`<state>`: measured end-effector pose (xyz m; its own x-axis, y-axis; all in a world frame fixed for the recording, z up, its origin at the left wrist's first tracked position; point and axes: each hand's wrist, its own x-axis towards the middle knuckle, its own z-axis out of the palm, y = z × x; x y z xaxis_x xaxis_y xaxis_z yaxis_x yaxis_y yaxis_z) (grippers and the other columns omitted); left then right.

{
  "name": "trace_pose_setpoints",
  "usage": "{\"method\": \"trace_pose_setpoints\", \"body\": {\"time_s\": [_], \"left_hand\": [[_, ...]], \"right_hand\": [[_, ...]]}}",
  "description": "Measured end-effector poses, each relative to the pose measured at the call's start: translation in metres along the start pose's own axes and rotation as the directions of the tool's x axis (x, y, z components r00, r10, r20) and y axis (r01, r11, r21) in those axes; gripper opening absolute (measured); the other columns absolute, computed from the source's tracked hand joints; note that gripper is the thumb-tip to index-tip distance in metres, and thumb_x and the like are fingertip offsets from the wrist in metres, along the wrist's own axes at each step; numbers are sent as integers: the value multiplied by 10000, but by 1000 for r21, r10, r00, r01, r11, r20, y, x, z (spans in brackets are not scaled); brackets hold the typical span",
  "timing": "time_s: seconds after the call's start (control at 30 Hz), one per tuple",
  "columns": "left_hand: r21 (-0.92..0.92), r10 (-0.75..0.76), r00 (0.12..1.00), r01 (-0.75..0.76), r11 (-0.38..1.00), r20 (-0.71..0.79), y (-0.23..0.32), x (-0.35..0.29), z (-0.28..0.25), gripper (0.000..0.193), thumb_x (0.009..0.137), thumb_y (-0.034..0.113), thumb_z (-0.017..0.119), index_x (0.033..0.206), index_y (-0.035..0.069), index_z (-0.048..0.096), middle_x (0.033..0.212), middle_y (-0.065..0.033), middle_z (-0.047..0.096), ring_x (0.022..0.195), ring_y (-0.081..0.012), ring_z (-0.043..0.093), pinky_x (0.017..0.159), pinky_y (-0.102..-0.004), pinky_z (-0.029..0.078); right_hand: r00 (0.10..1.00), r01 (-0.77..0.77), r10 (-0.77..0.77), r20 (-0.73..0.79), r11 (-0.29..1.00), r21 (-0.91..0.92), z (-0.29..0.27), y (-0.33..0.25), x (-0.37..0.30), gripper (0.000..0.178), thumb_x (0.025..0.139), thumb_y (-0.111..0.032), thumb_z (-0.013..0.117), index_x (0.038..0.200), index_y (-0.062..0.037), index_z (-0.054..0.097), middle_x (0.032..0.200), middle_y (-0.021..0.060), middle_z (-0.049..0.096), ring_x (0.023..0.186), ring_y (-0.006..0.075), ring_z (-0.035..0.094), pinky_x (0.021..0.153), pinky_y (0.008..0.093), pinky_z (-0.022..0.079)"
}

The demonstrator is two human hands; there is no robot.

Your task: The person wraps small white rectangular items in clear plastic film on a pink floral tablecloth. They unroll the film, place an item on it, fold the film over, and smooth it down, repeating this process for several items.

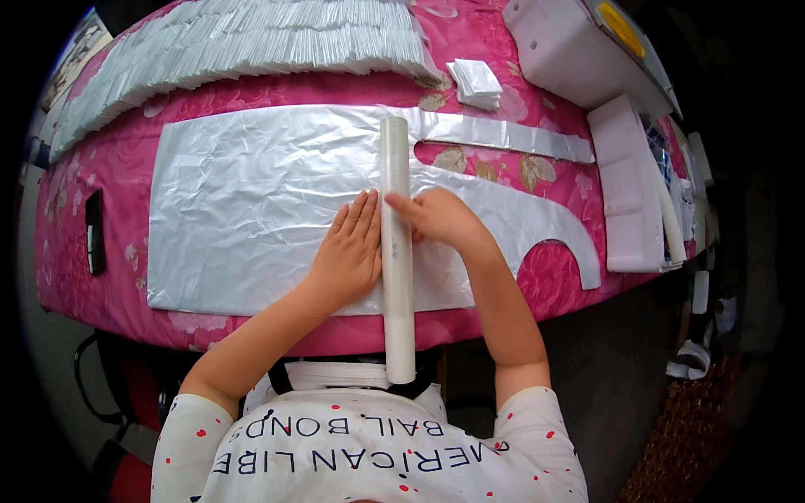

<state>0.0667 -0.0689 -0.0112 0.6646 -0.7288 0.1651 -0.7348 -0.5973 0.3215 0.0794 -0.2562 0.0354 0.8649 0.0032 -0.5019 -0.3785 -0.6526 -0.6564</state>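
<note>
A pale, long tube lies across a thin, silvery-white plastic bag, which is spread flat with two long strap-like handles toward the right. The tube's near end juts past the table edge toward my body. My left hand rests flat on the plastic, fingers stretched out together, its side against the tube's left side. From the right, my right hand grips the tube, with one digit laid over its top and the other fingers curled at its right side. The undersides of those fingers are hidden.
Long rows of folded white plastic packets line the table's far side, with a small stack beside them. A black phone-like object lies at left. White foam boxes stand at right on the pink floral tablecloth.
</note>
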Motion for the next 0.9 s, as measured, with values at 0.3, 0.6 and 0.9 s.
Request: {"method": "trace_pose_setpoints", "body": {"time_s": [0.3,0.6,0.9], "left_hand": [[-13,-1,1000,1,1000,-12,0,-1,-1,548,876,200,329,1341,-86,282,1423,-234,251,1346,-336,205,1106,-430,127],[-9,6,1000,-6,1000,-11,1,0,-3,553,868,190,347,1344,-82,278,1425,-230,249,1347,-332,205,1107,-422,129],[8,-5,1000,5,1000,-20,-2,-3,1,578,857,211,354,1340,-97,273,1424,-230,251,1350,-321,199,1109,-413,127]], "right_hand": [[987,100,120,-103,32,995,-23,8,82,356,872,-287,564,1035,25,509,1041,129,592,902,247,607,833,356,502],[897,417,33,-441,-396,818,-110,98,99,165,806,-107,548,904,1,625,886,127,659,810,246,636,761,381,525],[609,791,-145,-780,33,611,-144,-8,5,323,942,-193,376,1157,-22,546,1173,117,582,1079,232,560,912,336,451]]}}
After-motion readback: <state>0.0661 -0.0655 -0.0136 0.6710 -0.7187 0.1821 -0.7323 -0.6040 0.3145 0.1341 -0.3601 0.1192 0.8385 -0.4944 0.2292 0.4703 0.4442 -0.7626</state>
